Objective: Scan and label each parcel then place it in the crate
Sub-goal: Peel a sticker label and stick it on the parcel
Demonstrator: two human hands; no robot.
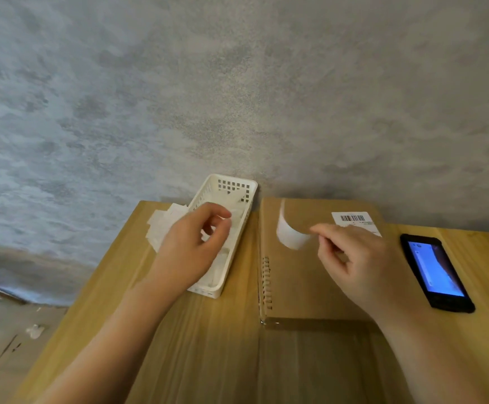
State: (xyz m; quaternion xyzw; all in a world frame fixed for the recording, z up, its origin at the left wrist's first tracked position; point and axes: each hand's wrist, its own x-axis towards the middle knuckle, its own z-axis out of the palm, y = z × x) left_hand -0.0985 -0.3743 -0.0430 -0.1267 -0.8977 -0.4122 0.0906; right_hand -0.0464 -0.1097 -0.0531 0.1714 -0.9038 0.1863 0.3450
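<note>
A flat brown cardboard parcel [304, 275] lies on the wooden table [202, 345], with a white barcode sticker [354, 221] at its far right corner. My right hand [360, 263] hovers over the parcel and pinches a curled white label [288, 231] between thumb and forefinger. My left hand [192, 246] is over a small white perforated basket [231, 188] with fingers curled; a thin white slip seems pinched at its fingertips, but I cannot tell for sure.
A black handheld scanner phone [435, 271] with a lit blue screen lies right of the parcel. Several loose white paper slips [161, 225] lie left of the basket. A grey wall stands right behind the table; the floor is at the left.
</note>
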